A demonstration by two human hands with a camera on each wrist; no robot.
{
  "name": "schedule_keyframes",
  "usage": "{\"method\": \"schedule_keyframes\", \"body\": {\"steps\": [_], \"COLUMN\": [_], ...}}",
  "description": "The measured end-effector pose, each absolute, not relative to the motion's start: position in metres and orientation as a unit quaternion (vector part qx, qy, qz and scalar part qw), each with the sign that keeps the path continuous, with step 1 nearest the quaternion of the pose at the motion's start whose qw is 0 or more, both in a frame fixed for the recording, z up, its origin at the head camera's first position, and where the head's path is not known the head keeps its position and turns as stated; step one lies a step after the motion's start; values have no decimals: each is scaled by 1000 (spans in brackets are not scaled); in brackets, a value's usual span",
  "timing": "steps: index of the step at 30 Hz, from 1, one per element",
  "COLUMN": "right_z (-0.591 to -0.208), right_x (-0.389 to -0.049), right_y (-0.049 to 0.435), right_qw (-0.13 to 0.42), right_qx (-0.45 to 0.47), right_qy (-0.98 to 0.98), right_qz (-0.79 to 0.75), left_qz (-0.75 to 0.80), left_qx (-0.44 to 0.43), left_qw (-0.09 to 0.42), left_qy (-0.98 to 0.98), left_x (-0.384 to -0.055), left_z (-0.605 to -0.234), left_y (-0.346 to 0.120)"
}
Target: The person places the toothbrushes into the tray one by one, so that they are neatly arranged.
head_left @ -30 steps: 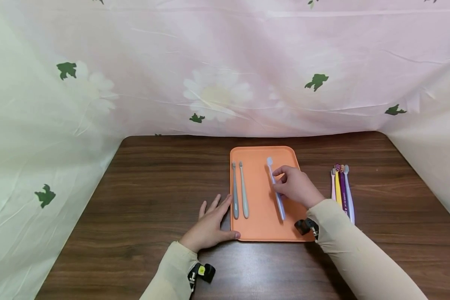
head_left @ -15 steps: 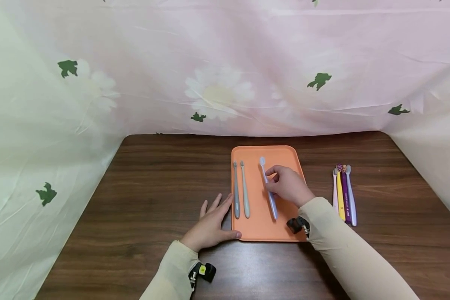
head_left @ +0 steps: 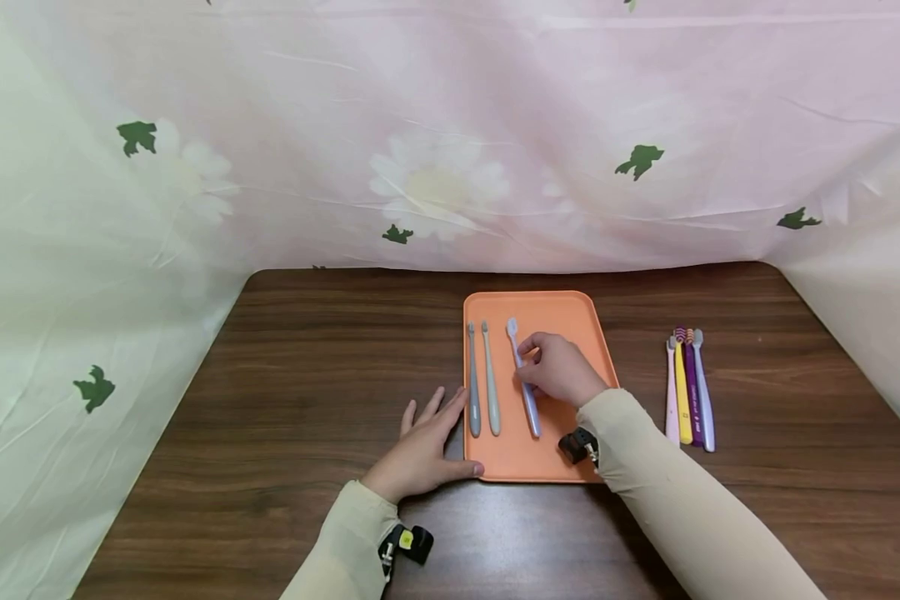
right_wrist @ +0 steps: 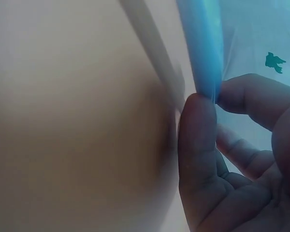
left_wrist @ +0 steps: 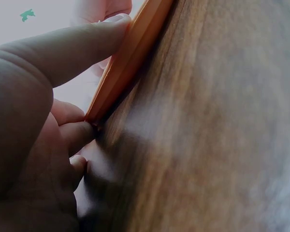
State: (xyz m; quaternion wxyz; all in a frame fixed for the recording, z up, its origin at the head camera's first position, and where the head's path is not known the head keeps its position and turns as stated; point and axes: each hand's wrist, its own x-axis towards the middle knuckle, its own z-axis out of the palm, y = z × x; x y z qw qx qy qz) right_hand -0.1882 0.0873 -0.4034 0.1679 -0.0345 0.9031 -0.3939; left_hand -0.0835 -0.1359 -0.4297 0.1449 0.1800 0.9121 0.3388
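Note:
My right hand [head_left: 562, 368] pinches a lavender toothbrush [head_left: 531, 408] between thumb and fingertips, over the orange tray [head_left: 510, 465]. The right wrist view shows the handle of this toothbrush [right_wrist: 203, 48], bluish there, held at the fingertips. To its left on the tray, a dark grey toothbrush [head_left: 473, 400] and a pale grey-green toothbrush [head_left: 492, 408] lie side by side, heads away from me. My left hand [head_left: 418, 457] rests with spread fingers at the tray's near left corner. Its thumb touches the tray rim [left_wrist: 130, 58] in the left wrist view.
Right of the tray, a row of toothbrushes lies on the wooden table [head_left: 322, 350]: a pink toothbrush [head_left: 671, 400], a yellow toothbrush [head_left: 682, 400], a purple toothbrush [head_left: 693, 392] and a light blue toothbrush [head_left: 704, 400]. A floral cloth [head_left: 307, 150] hangs behind the table.
My right hand has moved left across the tray with the lavender toothbrush, bringing it closer to the two grey ones. The left hand has stayed at the tray's corner.

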Motion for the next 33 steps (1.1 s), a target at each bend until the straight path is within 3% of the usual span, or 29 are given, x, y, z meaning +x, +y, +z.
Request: {"method": "schedule_keyframes", "body": {"steps": [33], "right_z": [-405], "right_x": [-186], "right_y": [74], "right_qw": [175], "right_qx": [-46], "right_qy": [906], "right_qz": [-381], "left_qz": [337], "left_qx": [179], "left_qw": [144], "left_qy": [913], "left_x": [-83], "left_z": [-431], "left_y": [-137]}}
